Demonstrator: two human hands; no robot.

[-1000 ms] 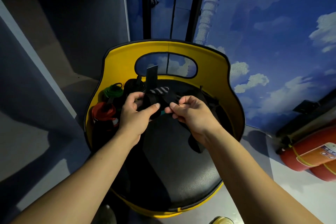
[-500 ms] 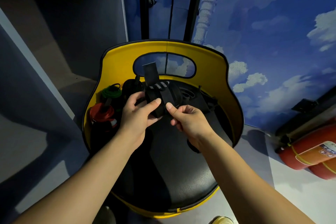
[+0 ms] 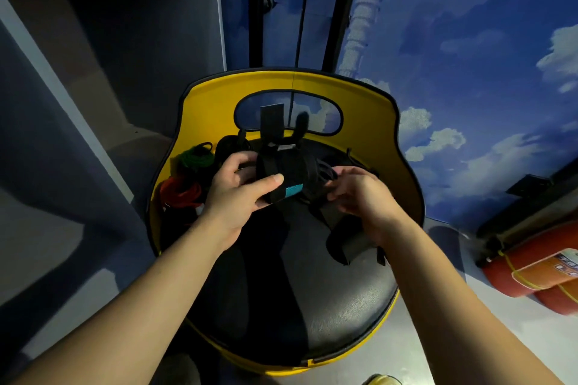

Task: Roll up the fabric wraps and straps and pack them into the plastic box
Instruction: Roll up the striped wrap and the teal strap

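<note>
**Black wrap held over the chair seat**

Blue wall [image 3: 469, 40] painted with white clouds fills the background; grey shelf unit [image 3: 109, 40] stands at left. Yellow chair [image 3: 215, 103] with a black padded seat sits below the camera.

Left hand [image 3: 237, 194] grips the black wrap [image 3: 283, 170] above the back of the seat, thumb pressed across its front, fingers curled behind. Wrap is partly rolled; a teal patch shows at its lower edge and one flat end stands upright in front of the chair-back cutout.

Right hand [image 3: 359, 194] has fingers curled, pinching dark strap material just right of the roll. A loose black tail [image 3: 344, 244] hangs beneath this hand onto the seat.

Green band [image 3: 195, 159] and red band [image 3: 179, 192] lie bunched at the seat's left edge, against the yellow wall.

Red cylinders [image 3: 538, 266] lie on the floor at far right.
</note>
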